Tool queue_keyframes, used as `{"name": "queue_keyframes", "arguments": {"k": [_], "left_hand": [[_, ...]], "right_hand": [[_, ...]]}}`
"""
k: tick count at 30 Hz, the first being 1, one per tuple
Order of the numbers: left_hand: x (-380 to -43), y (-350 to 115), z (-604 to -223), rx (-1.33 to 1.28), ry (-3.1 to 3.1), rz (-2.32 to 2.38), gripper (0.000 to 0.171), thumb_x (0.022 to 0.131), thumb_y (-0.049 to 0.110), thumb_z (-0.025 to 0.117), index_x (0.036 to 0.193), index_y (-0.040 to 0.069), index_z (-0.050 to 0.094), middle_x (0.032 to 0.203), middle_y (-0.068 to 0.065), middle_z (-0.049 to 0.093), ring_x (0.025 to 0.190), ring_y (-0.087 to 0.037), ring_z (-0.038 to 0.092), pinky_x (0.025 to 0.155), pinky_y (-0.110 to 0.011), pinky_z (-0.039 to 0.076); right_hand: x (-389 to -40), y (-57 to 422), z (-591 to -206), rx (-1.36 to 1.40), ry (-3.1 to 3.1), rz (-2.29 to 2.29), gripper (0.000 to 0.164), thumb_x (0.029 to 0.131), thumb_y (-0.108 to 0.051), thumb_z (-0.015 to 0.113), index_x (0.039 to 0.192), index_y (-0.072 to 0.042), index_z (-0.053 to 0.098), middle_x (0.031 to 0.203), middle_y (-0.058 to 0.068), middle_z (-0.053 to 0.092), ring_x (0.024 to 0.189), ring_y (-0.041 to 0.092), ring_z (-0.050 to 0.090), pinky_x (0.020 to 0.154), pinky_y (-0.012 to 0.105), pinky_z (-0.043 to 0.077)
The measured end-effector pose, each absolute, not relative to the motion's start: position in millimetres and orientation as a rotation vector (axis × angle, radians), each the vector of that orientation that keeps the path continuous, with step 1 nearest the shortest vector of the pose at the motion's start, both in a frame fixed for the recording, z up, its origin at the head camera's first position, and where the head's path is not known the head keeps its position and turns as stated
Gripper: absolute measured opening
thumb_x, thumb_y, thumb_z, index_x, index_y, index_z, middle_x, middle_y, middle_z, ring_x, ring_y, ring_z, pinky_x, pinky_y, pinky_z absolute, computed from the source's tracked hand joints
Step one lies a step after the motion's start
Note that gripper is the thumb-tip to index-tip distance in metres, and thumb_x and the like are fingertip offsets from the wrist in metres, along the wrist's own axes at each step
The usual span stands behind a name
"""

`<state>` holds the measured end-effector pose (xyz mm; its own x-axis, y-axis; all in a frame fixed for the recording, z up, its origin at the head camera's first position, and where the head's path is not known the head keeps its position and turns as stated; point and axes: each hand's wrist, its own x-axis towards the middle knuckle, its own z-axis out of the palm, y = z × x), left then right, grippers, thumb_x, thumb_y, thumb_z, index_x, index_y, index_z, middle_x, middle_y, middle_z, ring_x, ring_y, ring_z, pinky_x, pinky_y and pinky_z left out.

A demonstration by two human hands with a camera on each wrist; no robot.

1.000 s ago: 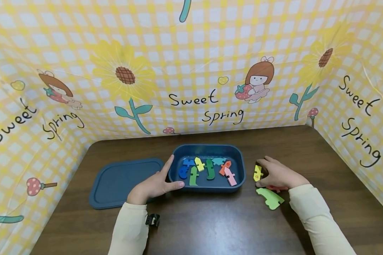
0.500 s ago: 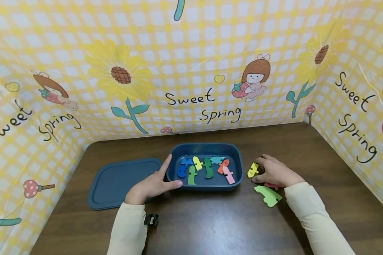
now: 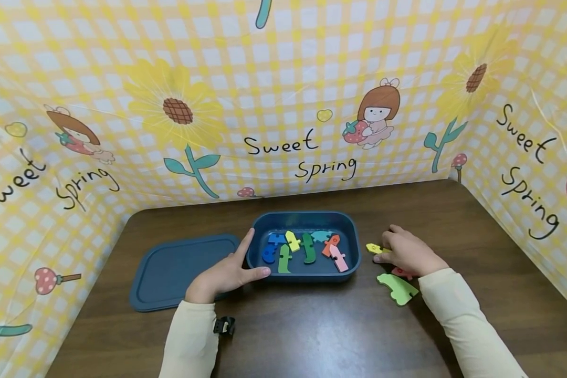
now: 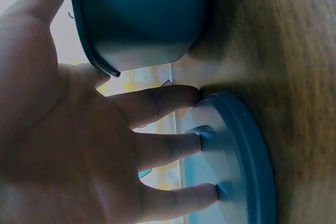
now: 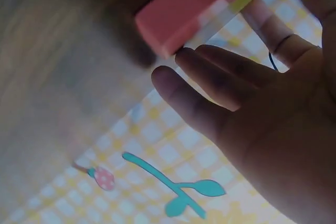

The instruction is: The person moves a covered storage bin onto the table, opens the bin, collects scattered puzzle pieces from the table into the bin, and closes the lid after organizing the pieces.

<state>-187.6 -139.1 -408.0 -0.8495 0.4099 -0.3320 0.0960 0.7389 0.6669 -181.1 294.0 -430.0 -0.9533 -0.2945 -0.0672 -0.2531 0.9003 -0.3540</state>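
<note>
My left hand [image 3: 222, 277] is at the left end of a dark blue box [image 3: 307, 278], with index finger and thumb spread along its rim. In the left wrist view its other fingers reach down straight, fingertips on the blue lid [image 4: 249, 150]. Several colourful puzzle pieces lie in the box, including a pink one [image 3: 338, 259] and a dark green one [image 3: 308, 249]. To the right of the box, my right hand [image 3: 412, 253] pinches a yellow puzzle piece [image 3: 372, 248] between thumb and index finger, close over the table. Below that hand lies a red piece [image 5: 189, 11], partly hidden in the head view.
A light green puzzle piece [image 3: 399, 290] lies just in front of the right hand. The lid rests flat left of the box. A yellow checked cloth [image 3: 283, 105] with printed flowers encloses the back and sides of the brown wooden table [image 3: 302, 331].
My right hand has shifted slightly left with the yellow puzzle piece, which has turned and now shows a narrower outline. More of the red piece has come into sight. The left hand stays on the box.
</note>
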Motion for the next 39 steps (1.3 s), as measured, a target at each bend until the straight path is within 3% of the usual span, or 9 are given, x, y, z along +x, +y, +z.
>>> {"name": "queue_keyframes", "arguments": {"k": [4, 7, 11, 18, 23, 25, 28, 33, 39], "left_hand": [[-186.5, -138.5, -406.5, 0.378, 2.472, 0.913, 0.109, 0.090, 0.065, 0.065, 0.163, 0.032, -0.010, 0.158, -0.037, 0.018, 0.145, -0.056, 0.014, 0.108, -0.073, 0.022], [-185.7, -137.7, -405.8, 0.374, 2.469, 0.912, 0.109, 0.090, 0.065, 0.065, 0.163, 0.032, -0.010, 0.158, -0.037, 0.017, 0.145, -0.056, 0.014, 0.108, -0.073, 0.022], [-185.5, -136.8, -405.2, 0.370, 2.474, 0.906, 0.109, 0.090, 0.064, 0.064, 0.162, 0.032, -0.010, 0.159, -0.036, 0.017, 0.145, -0.055, 0.014, 0.108, -0.073, 0.022], [-185.2, -135.8, -403.6, 0.360, 2.475, 0.906, 0.109, 0.090, 0.064, 0.065, 0.162, 0.033, -0.010, 0.159, -0.036, 0.017, 0.145, -0.055, 0.013, 0.108, -0.073, 0.021], [-186.9, -138.0, -405.5, 0.359, 2.479, 0.903, 0.108, 0.091, 0.062, 0.065, 0.162, 0.033, -0.010, 0.159, -0.035, 0.017, 0.145, -0.055, 0.014, 0.107, -0.073, 0.022], [-187.6, -139.3, -406.6, 0.350, 2.476, 0.903, 0.107, 0.092, 0.061, 0.066, 0.162, 0.033, -0.010, 0.160, -0.035, 0.017, 0.145, -0.055, 0.014, 0.107, -0.073, 0.022], [-187.8, -140.5, -407.7, 0.343, 2.468, 0.908, 0.109, 0.091, 0.062, 0.066, 0.162, 0.032, -0.010, 0.160, -0.035, 0.016, 0.146, -0.055, 0.013, 0.108, -0.073, 0.022], [-186.3, -139.7, -407.4, 0.339, 2.466, 0.912, 0.108, 0.091, 0.061, 0.066, 0.163, 0.031, -0.010, 0.160, -0.035, 0.015, 0.146, -0.054, 0.013, 0.108, -0.073, 0.022], [-187.5, -138.5, -407.5, 0.347, 2.475, 0.899, 0.108, 0.091, 0.063, 0.065, 0.163, 0.032, -0.009, 0.160, -0.035, 0.017, 0.146, -0.054, 0.014, 0.108, -0.073, 0.022]], "right_hand": [[-180.0, 293.6, -426.7, -0.396, 2.924, -0.512, 0.037, 0.087, -0.041, 0.080, 0.078, -0.011, 0.060, 0.087, 0.008, 0.051, 0.073, 0.023, 0.050, 0.063, 0.035, 0.041], [-176.5, 296.6, -421.8, -0.378, 2.858, -0.579, 0.038, 0.084, -0.034, 0.084, 0.075, -0.010, 0.057, 0.111, 0.027, 0.058, 0.098, 0.041, 0.060, 0.072, 0.042, 0.044], [-173.8, 298.2, -417.7, -0.396, 2.798, -0.587, 0.039, 0.085, -0.027, 0.083, 0.063, -0.011, 0.055, 0.139, 0.045, 0.041, 0.136, 0.059, 0.032, 0.099, 0.056, 0.043], [-174.8, 298.0, -414.0, -0.447, 2.793, -0.586, 0.036, 0.089, -0.026, 0.079, 0.063, -0.015, 0.058, 0.134, 0.041, 0.050, 0.135, 0.056, 0.037, 0.104, 0.060, 0.039], [-180.0, 300.4, -414.5, -0.414, 2.828, -0.600, 0.028, 0.084, -0.024, 0.084, 0.092, -0.007, 0.064, 0.121, 0.029, 0.058, 0.107, 0.044, 0.058, 0.088, 0.053, 0.049], [-183.2, 299.8, -416.8, -0.355, 2.820, -0.606, 0.052, 0.082, -0.031, 0.086, 0.119, -0.002, 0.062, 0.128, 0.032, 0.053, 0.109, 0.046, 0.056, 0.088, 0.056, 0.048], [-187.6, 298.3, -421.0, -0.286, 2.797, -0.580, 0.087, 0.082, -0.042, 0.085, 0.151, -0.006, 0.046, 0.153, 0.042, 0.023, 0.136, 0.061, 0.028, 0.099, 0.074, 0.034], [-189.8, 296.1, -423.0, -0.273, 2.763, -0.519, 0.090, 0.082, -0.052, 0.081, 0.155, -0.015, 0.044, 0.156, 0.042, 0.014, 0.141, 0.062, 0.017, 0.098, 0.081, 0.024], [-185.9, 297.5, -422.9, -0.257, 2.754, -0.545, 0.091, 0.081, -0.050, 0.083, 0.153, -0.010, 0.046, 0.155, 0.043, 0.015, 0.141, 0.061, 0.016, 0.098, 0.082, 0.020]]}}
